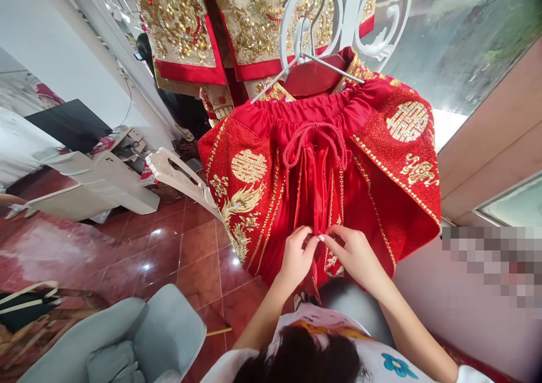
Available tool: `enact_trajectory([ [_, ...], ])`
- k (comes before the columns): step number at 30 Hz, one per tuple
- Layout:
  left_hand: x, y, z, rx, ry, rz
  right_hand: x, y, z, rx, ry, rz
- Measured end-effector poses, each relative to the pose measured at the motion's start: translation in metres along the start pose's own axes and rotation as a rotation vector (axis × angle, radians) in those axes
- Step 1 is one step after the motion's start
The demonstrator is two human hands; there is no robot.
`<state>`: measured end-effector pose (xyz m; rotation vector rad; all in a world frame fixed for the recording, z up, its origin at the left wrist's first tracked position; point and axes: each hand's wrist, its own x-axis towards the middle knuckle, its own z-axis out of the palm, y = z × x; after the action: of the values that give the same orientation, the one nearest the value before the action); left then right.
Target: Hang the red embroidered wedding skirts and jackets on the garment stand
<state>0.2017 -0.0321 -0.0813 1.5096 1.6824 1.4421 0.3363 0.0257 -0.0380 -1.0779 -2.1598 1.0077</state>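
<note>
A red skirt with gold embroidery and beaded trim hangs in front of me, its gathered waistband at the top. A looped red cord is tied at its front. Long red ribbons run down from the waist to my fingers. My left hand pinches a ribbon near its lower part, thumb and finger pressed together. Close beside it, almost touching, my right hand pinches the ribbons too. The ribbon ends dangle below both hands.
A metal hanger hooks on a white scrolled stand. Behind hang beige garments with gold sequins. A grey armchair stands at lower left on red tiles; a desk with a monitor is farther left. Glass lies at right.
</note>
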Motion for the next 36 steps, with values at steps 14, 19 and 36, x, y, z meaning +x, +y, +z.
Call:
enact_trajectory([
  [14, 0.003, -0.009, 0.008, 0.188, 0.108, 0.119, -0.005, 0.000, 0.013, -0.037, 0.207, 0.049],
  [19, 0.002, -0.015, 0.010, 0.192, 0.141, 0.179, 0.001, 0.000, 0.013, 0.008, 0.124, 0.100],
  [36, 0.012, -0.035, 0.024, 0.221, 0.221, 0.141, 0.024, 0.005, 0.025, 1.011, -0.188, 0.454],
])
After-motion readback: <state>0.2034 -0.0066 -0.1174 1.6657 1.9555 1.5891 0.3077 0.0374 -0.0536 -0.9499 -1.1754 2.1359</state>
